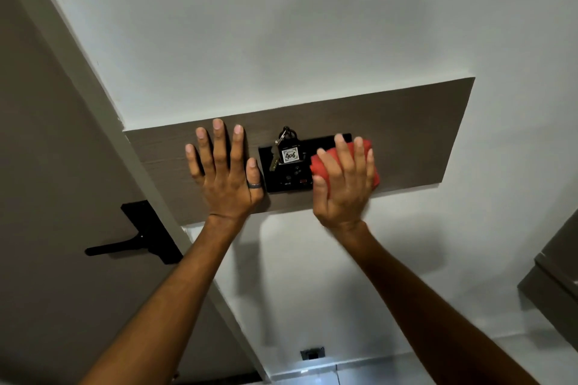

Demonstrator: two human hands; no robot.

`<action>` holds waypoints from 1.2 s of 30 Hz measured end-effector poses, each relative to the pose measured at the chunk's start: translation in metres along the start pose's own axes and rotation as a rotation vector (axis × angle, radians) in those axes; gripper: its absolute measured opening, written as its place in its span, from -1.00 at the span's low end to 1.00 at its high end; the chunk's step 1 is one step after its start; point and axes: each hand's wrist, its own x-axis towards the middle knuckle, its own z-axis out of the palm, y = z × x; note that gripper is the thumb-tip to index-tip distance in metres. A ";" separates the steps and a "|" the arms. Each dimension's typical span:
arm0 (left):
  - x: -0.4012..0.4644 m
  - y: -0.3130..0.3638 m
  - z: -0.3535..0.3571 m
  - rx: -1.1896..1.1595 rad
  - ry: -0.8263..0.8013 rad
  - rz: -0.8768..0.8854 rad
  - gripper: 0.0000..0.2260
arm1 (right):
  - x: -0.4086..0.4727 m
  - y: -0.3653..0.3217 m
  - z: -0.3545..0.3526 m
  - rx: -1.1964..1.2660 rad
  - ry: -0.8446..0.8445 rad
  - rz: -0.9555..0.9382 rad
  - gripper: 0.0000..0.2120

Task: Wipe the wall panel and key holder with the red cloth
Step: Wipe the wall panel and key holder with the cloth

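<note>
A brown wood-grain wall panel [416,131] runs across the white wall. At its middle sits a black key holder plate [275,180] with a key and a white tag reading 406 [289,155] hanging in it. My left hand [223,175] lies flat and spread on the panel just left of the plate, a ring on the thumb. My right hand [342,187] presses a folded red cloth [322,169] against the plate's right end, and that end is hidden under cloth and fingers.
A brown door [47,197] with a black lever handle [134,241] stands at the left, beside a white frame. A small dark socket [312,353] sits low on the wall. A brown cabinet edge [556,278] juts in at the right.
</note>
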 end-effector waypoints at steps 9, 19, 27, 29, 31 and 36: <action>-0.003 0.000 0.000 -0.014 -0.017 -0.009 -0.48 | 0.035 -0.018 0.006 -0.049 0.107 0.244 -0.58; 0.001 -0.007 -0.009 0.004 -0.035 0.056 -0.48 | 0.018 -0.026 0.013 -0.110 0.112 0.174 -0.64; 0.004 -0.016 -0.011 0.008 -0.026 0.109 -0.48 | -0.005 -0.028 -0.028 0.069 0.066 0.200 -0.63; 0.004 -0.018 -0.012 -0.011 -0.031 0.124 -0.48 | 0.000 -0.053 -0.013 0.042 0.049 -0.011 -0.61; 0.003 -0.023 -0.013 -0.032 -0.033 0.140 -0.49 | 0.009 -0.058 0.001 -0.041 0.027 -0.312 -0.60; 0.003 -0.037 -0.016 -0.022 -0.048 0.215 -0.50 | 0.003 -0.061 0.030 -0.082 0.172 -0.021 -0.60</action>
